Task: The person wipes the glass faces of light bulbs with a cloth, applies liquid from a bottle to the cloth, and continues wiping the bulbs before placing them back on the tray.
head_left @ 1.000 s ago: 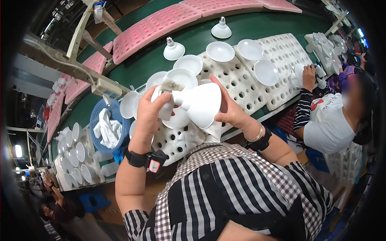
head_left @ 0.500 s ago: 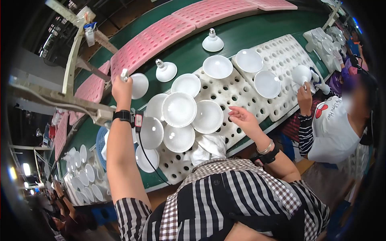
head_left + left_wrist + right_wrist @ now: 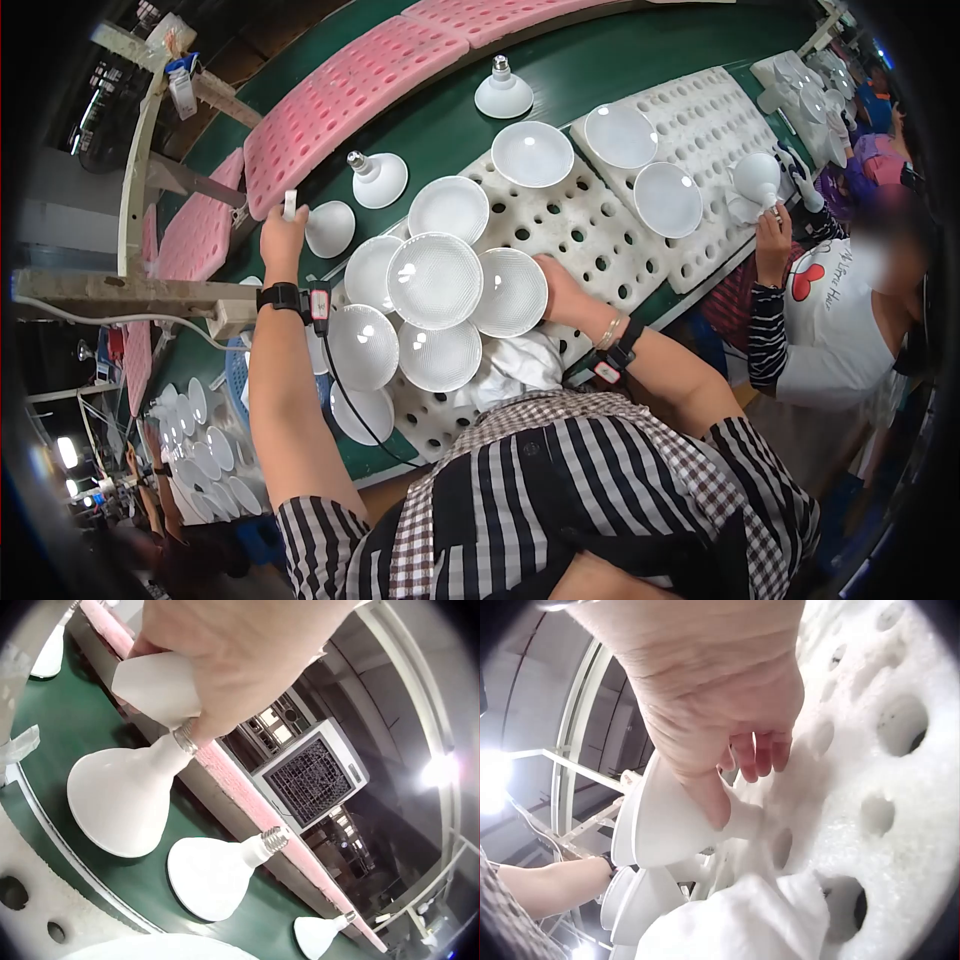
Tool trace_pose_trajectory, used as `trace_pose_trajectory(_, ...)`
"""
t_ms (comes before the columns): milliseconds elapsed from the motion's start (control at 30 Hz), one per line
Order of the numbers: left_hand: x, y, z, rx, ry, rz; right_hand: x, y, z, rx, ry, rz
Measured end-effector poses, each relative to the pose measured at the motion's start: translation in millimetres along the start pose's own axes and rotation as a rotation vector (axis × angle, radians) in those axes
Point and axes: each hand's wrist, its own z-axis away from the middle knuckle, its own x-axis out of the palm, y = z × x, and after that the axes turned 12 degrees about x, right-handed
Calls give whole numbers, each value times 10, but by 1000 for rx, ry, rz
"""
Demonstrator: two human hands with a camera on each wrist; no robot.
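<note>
In the left wrist view, my left hand [image 3: 232, 660] grips a thick white pad [image 3: 161, 688]. Its fingers are right at the screw base of a white reflector bulb [image 3: 124, 799], which stands face down on the green belt. The head view shows this left hand [image 3: 283, 240] at the far left beside the same bulb [image 3: 330, 228]. My right hand [image 3: 712, 697] holds another white reflector bulb [image 3: 675, 814], its thumb along the cone and its fingers bent by the neck. From the head view, that bulb's round face [image 3: 513, 292] partly covers the right hand [image 3: 562, 292].
Several bulbs sit face up in white foam trays [image 3: 610, 255]. Two more bulbs stand face down on the green belt [image 3: 425, 150]. A white cloth [image 3: 525, 365] lies near my apron. Pink foam trays [image 3: 350, 110] line the far side. Another person [image 3: 830, 310] works at right.
The bulb I held in both hands now stands on the belt at far left, where my left hand has moved. My right hand moved away, then came to another bulb in the foam tray.
</note>
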Motion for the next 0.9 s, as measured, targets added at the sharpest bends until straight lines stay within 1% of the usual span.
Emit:
trace_pose_trajectory(33,-78,71,31,-18,-15,-2,6,-9,-39,9,-22,-3)
trace_pose_trajectory(100,-186,138,98,25,114,144,88,41,-94,174,-142,239)
trace_pose_trajectory(133,-265,156,136,51,82,175,103,42,-56,226,-127,144)
trace_pose_trajectory(167,-411,254,232,44,88,176,213,179,-26,220,-132,148)
trace_pose_trajectory(200,-577,407,373,56,102,285,405,430,2,167,-95,-207)
trace_pose_trajectory(233,-676,479,503,70,116,393,509,564,35,111,-56,-563)
trace_pose_trajectory(267,-735,431,578,107,145,401,447,447,137,372,-157,-979)
trace_pose_trajectory(300,-822,458,697,107,150,402,371,372,175,368,-159,-977)
trace_pose_trajectory(367,-1030,550,985,213,192,551,179,232,309,378,-218,-1200)
trace_pose_trajectory(400,-1117,661,1180,219,190,558,91,129,369,218,-124,-916)
trace_pose_trajectory(467,-1219,1028,1637,286,147,687,-73,-133,423,194,-103,-851)
trace_pose_trajectory(500,-1207,1270,1844,413,151,715,-177,-304,430,177,-96,-791)
trace_pose_trajectory(533,-1151,1373,2009,678,128,561,-269,-494,444,67,-59,-620)
trace_pose_trajectory(567,-1218,1636,2218,792,70,539,-307,-612,448,58,-55,-616)
trace_pose_trajectory(600,-1274,1849,2396,904,46,464,-331,-725,451,40,-60,-505)
trace_pose_trajectory(633,-1250,1996,2526,1051,51,386,-345,-830,454,20,-64,-394)
trace_pose_trajectory(667,-1242,2107,2640,1144,58,296,-350,-948,477,-18,-53,-367)
trace_pose_trajectory(700,-1256,2200,2690,1184,80,295,-323,-979,482,-31,-58,-362)
trace_pose_trajectory(767,-1228,2262,2635,1114,150,263,-223,-1008,526,-156,8,-422)
trace_pose_trajectory(800,-1169,2222,2569,1110,157,261,-208,-1099,580,-74,43,-477)
trace_pose_trajectory(833,-1068,2147,2497,987,203,306,-182,-1083,611,-78,36,-473)
trace_pose_trajectory(867,-998,2087,2482,865,248,351,-151,-1030,635,-25,4,-538)
trace_pose_trajectory(900,-963,2031,2549,864,254,352,-136,-990,654,29,-24,-604)
